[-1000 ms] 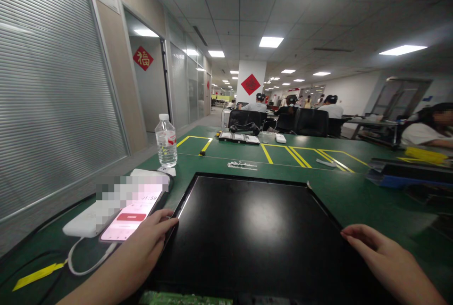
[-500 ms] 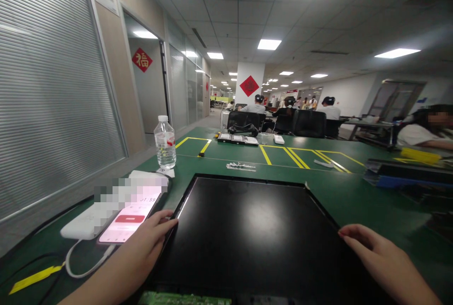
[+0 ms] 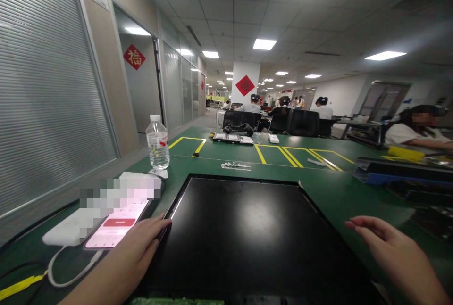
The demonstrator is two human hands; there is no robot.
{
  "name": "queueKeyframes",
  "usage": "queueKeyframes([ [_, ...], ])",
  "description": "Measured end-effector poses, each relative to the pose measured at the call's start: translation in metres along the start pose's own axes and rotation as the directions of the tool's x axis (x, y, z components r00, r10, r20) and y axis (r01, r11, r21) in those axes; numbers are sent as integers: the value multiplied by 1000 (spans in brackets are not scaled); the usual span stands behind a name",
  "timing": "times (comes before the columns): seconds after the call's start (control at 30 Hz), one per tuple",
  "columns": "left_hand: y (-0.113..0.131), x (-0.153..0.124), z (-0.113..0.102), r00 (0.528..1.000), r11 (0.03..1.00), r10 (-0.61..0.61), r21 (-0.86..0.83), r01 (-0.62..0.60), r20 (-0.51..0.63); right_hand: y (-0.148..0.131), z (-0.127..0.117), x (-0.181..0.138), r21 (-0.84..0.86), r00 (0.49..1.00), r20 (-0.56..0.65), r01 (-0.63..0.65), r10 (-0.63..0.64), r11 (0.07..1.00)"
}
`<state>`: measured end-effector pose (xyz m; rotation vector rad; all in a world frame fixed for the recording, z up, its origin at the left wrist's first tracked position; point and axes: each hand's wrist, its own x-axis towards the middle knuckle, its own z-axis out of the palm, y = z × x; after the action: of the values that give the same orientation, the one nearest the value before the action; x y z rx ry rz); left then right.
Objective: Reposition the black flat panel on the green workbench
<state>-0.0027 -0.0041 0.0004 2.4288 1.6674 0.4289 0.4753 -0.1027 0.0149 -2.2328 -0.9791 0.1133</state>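
Observation:
A black LCD screen panel (image 3: 247,243) lies face up in front of me, and a green circuit board (image 3: 173,301) shows at its near edge. At its left rim is my left hand (image 3: 143,243), gripping the frame with the fingertips over the edge and the thumb lower down. My right hand (image 3: 392,248) hovers off the panel's right side, apart from it. Its fingers are loosely curved and hold nothing. Left of the panel lie a lit phone (image 3: 118,224) and a white power bank (image 3: 67,227), with a white cable (image 3: 53,267) curving from them.
A water bottle (image 3: 157,144) stands beyond the phone. Yellow tape (image 3: 260,154) marks the green table (image 3: 198,166), with white scraps (image 3: 235,167) and a black tray (image 3: 232,139) farther back. Dark metal parts (image 3: 392,173) lie at right, near a seated person (image 3: 403,133).
My right hand has come off the panel's right edge and moved outward. My left hand stays at the left rim. The whole view has shifted slightly.

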Motion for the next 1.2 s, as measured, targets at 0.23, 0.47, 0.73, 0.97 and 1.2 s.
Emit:
queueKeyframes([
  [0.23,-1,-2,-4,1000,995,-25,-99,25,6,13,19,5,38,985,166,50,-56,998],
  [0.47,-4,-3,-7,993,946,-103,-301,118,64,12,25,-1,-8,974,212,88,-84,996],
  [0.73,-6,3,-10,957,574,-258,-776,261,131,9,25,-1,-51,974,206,107,-94,993],
  [0.97,7,-2,-14,894,39,-272,-925,379,355,14,26,3,-32,964,242,119,-108,992],
  [1.2,-2,4,-5,860,-36,-353,-924,380,367,27,35,10,-61,966,219,156,-139,986],
])
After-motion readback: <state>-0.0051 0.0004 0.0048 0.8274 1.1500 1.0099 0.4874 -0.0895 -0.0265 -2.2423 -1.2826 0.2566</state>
